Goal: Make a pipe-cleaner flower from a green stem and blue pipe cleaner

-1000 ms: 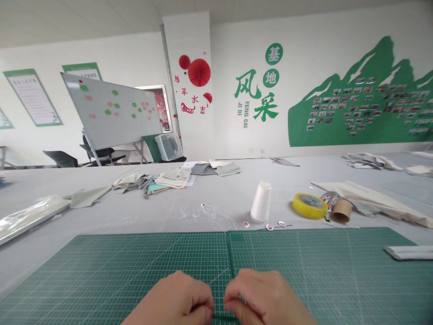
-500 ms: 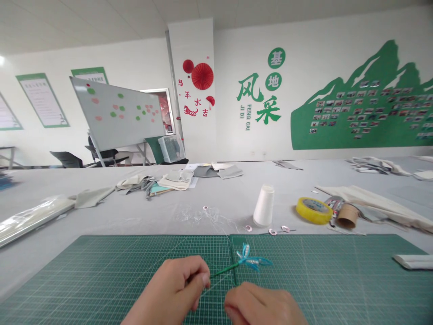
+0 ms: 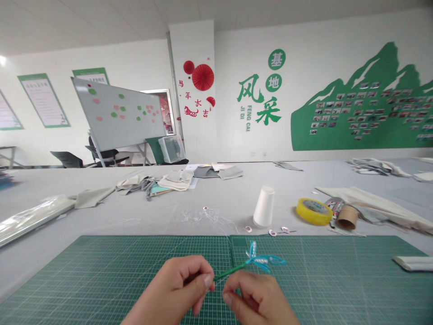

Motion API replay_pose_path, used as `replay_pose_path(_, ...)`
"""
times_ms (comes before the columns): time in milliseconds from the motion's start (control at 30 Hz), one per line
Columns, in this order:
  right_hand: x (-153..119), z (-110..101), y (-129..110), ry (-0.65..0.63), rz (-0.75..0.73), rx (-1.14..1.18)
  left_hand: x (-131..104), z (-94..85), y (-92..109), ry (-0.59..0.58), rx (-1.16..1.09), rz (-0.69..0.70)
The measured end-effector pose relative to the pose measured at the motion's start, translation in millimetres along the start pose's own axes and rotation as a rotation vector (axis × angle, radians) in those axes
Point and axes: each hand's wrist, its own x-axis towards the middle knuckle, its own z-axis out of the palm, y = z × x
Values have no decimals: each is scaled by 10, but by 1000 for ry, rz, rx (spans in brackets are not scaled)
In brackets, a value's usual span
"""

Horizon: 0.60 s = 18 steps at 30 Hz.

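My left hand (image 3: pixel 184 286) pinches the lower end of a green stem (image 3: pixel 231 271), which slants up to the right. At the stem's tip is a blue flower-like piece (image 3: pixel 262 260) with white bead-like dots along its loops. My right hand (image 3: pixel 255 295) is just below the stem, its thumb and fingertips pressed together; what lies between them is too small to make out. Both hands are over the green cutting mat (image 3: pixel 118 266).
Beyond the mat stand a white thread cone (image 3: pixel 264 206), a yellow tape roll (image 3: pixel 314 211) and a brown cardboard tube (image 3: pixel 347 217). Loose white threads (image 3: pixel 216 219) and small pink rings (image 3: pixel 272 233) lie nearby. Fabric scraps (image 3: pixel 177 179) are farther back.
The stem and blue flower piece have shifted right and slightly toward me. My left hand has moved a little right; my right hand has risen slightly, showing its pinched fingers more clearly.
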Motion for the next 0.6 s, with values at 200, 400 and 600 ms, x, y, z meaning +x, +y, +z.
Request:
replay_pose_path(200,18,58,118,18,148,276,5,19,-36,-126,-70,2)
replay_pose_path(400,75,-21,149,-116,149,480,-72,8,6,-262,-43,-14)
replay_pose_path(600,62,-77,131,-117,157,482,-139,17,-14,-320,155,-29)
